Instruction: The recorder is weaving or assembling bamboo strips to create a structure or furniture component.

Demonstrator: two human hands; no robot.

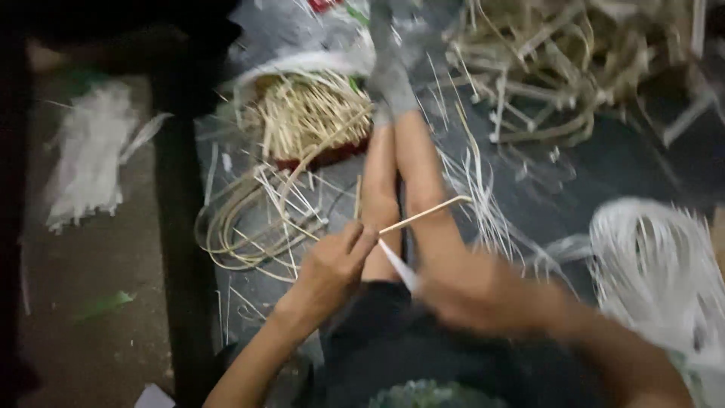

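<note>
My left hand pinches one end of a thin pale cane stick, which slants up to the right over my outstretched legs. My right hand is blurred with motion and grips a narrow white strip that runs from it up to the left, meeting the stick at my left fingertips. Both hands hover above my lap, close together.
A red bowl of short cane sticks sits left of my feet, with looped cane strands below it. White strip bundles lie at far left and right. A heap of cane frames fills the top right.
</note>
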